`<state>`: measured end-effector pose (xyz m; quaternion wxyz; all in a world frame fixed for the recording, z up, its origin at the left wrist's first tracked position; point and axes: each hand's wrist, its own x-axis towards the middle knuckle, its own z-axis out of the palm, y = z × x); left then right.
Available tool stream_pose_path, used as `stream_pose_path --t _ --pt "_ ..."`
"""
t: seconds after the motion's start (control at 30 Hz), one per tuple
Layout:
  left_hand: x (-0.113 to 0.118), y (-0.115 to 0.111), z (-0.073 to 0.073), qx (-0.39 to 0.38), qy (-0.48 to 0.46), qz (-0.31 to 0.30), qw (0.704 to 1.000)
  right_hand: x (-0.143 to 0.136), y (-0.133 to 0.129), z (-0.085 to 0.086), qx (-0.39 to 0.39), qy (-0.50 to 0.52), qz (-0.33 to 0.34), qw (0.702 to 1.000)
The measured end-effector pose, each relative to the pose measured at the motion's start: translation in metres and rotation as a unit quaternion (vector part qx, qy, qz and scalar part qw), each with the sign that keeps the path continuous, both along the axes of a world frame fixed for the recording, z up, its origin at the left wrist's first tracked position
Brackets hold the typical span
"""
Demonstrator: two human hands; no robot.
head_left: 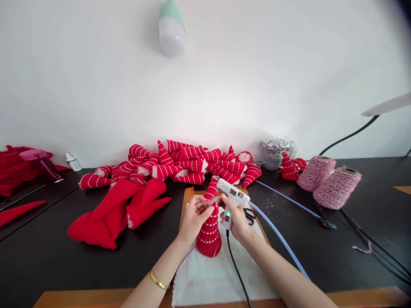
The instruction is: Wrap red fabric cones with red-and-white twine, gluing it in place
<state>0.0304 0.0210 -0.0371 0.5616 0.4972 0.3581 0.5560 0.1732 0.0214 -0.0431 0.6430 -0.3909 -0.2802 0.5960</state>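
Note:
A red felt cone [209, 235] with red-and-white cord wound round it stands upright on a white sheet [205, 278]. My left hand [195, 216] is pinched at the tip of the cone; the cord end there is too small to make out. My right hand [237, 218] is wrapped round a white glue gun [227, 217] with a green light, its nozzle end near the cone's tip. From the gun a black cable runs down over the sheet. Loose cord trails from the cone's left side. Black scissors [250, 215] lie just right of my right hand.
Many cord-wrapped cones [192, 164] are piled along the wall. Plain red cones [105, 214] lie at left. Two cord spools [337, 188], small decorated cones [289, 167] and a tub of silver material [278, 152] stand at right. A blue tube [282, 237] crosses the table.

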Motion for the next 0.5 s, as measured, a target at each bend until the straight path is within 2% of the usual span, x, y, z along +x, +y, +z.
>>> stream_pose_path --t 0.13,0.27,0.33,0.4,0.5 --pt "-0.002 -0.002 -0.001 0.049 0.047 -0.029 0.997 0.009 0.016 -0.007 0.007 0.054 -0.040 0.998" --pt "-0.005 -0.002 -0.001 0.093 0.195 -0.122 0.969 0.028 0.036 -0.015 0.035 0.136 -0.011 0.990" --pt "-0.009 0.000 -0.002 0.063 0.277 -0.165 0.944 0.039 0.044 -0.019 0.040 0.194 0.012 0.980" --pt "-0.012 0.003 -0.002 0.018 0.317 -0.198 0.928 0.049 0.050 -0.021 0.046 0.233 0.029 0.971" --pt "-0.008 0.007 0.004 -0.015 0.294 -0.184 0.938 0.061 0.057 -0.021 0.071 0.256 0.015 0.964"
